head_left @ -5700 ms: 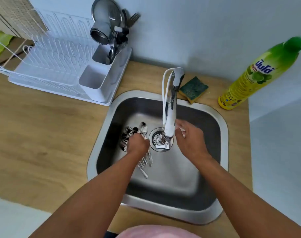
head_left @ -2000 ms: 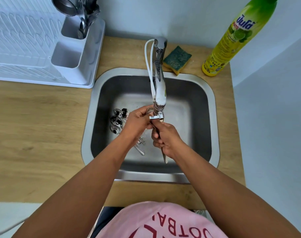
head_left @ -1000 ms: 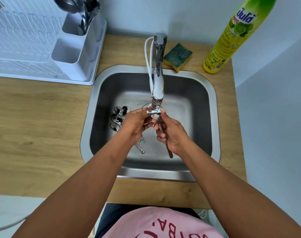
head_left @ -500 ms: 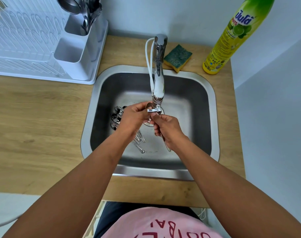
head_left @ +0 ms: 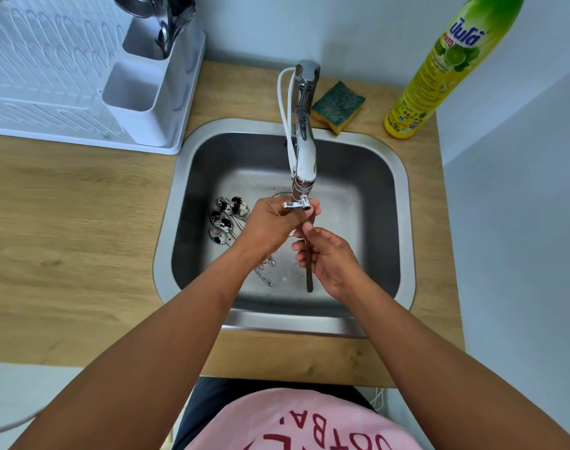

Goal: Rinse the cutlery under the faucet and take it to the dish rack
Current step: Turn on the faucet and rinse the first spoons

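Over the steel sink (head_left: pixel 403 203), my right hand (head_left: pixel 326 258) grips a spoon (head_left: pixel 308 274) by its handle, which points toward me. Its bowl end is hidden under the faucet (head_left: pixel 304 151) outlet. My left hand (head_left: pixel 270 222) is closed around that upper end of the spoon just below the faucet lever. Several dirty spoons (head_left: pixel 227 219) with dark specks lie on the sink floor at the left. The white dish rack (head_left: pixel 66 79) stands on the counter at the back left, its cutlery holder (head_left: pixel 153 92) holding clean utensils in the far compartment.
A green and yellow sponge (head_left: pixel 338 105) lies behind the sink. A tall yellow dish soap bottle (head_left: pixel 446 66) stands at the back right by the wall. Wooden counter (head_left: pixel 66 238) stretches to the left of the sink.
Both hands have stayed under the faucet, shifting slightly on the spoon; my right hand slid a little lower along the handle. Earlier my left hand was picking among the spoons on the sink floor.
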